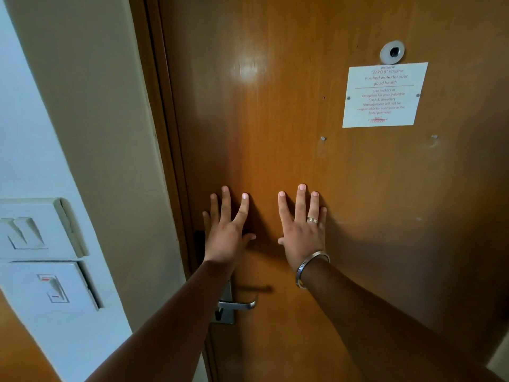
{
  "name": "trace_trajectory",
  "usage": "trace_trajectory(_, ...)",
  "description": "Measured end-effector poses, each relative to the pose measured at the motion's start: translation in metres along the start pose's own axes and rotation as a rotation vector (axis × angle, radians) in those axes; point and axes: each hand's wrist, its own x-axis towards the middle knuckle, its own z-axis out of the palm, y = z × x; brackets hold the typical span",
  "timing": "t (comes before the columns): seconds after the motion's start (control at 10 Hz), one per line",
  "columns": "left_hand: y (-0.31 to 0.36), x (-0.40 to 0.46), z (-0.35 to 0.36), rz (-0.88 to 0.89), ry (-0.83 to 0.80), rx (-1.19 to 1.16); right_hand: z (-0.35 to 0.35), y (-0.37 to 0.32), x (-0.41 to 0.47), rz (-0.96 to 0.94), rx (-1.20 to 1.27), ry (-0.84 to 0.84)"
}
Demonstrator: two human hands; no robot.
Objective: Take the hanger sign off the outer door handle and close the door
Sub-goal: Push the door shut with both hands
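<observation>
A brown wooden door (316, 161) fills the view, seen from inside, its left edge lying against the frame (154, 133). My left hand (224, 235) lies flat on the door with fingers spread, holding nothing. My right hand (301, 230), with a ring and a metal bangle, is pressed flat on the door beside it, also empty. The silver inner lever handle (237, 304) sits below my left wrist, partly hidden by my forearm. No hanger sign is in view, and the outer handle is hidden behind the door.
A white notice (384, 95) with red text is fixed to the door at upper right, under a peephole (392, 52). White switch plates (41, 252) are on the wall to the left of the frame.
</observation>
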Motion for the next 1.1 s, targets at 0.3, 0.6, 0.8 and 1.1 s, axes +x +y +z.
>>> trace_trajectory(0.3, -0.006, 0.008, 0.012, 0.022, 0.011, -0.055, 0.01, -0.006, 0.006, 0.028, -0.02, 0.088)
trace_trajectory(0.6, -0.002, 0.0, -0.006, -0.015, -0.045, -0.043, -0.025, 0.005, 0.005, -0.036, -0.123, -0.015)
trace_trajectory(0.8, -0.01, 0.006, 0.003, 0.017, -0.033, -0.003, -0.014, 0.01, 0.01, -0.048, -0.102, 0.025)
trace_trajectory(1.1, 0.0, 0.001, -0.01, -0.015, -0.061, -0.002, -0.027, 0.002, 0.004, -0.018, -0.089, 0.01)
